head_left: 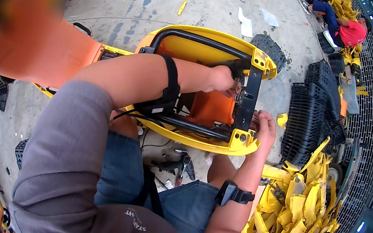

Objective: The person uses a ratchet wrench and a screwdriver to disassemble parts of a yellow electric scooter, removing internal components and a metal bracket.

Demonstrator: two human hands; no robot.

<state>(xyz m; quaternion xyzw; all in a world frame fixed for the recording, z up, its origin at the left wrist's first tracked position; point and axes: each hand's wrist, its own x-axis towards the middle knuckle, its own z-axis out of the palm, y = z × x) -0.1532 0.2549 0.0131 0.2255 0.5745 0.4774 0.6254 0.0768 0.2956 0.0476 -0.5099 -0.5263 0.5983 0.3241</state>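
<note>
- The scooter-like yellow body shell [195, 142] sits in front of the person, just above the denim-clad knees, with a black tubular frame [197, 36] around its open compartment.
- At the right end of the shell, a flat black crossbar [249, 101] joins the two yellow corners, and a metal latch bracket [239, 94] is mounted on its inner side.
- The left hand [222, 79] reaches over the compartment with its fingers bent and the tips at the latch bracket; whether they grip it, I cannot tell.
- The right hand [265, 127] is at the outer side of the crossbar, near its lower corner, fingers curled toward the thumb (anything pinched there is too small to make out).
- An orange panel [211, 106] shows inside the compartment, below the left hand.
- A ratchet wrench [185, 160] with a red handle lies near the knees, beneath the shell.
- To the right are stacked black crates [304, 123] and, nearer the person, heaped yellow panels [297, 213], many of them broken.
</note>
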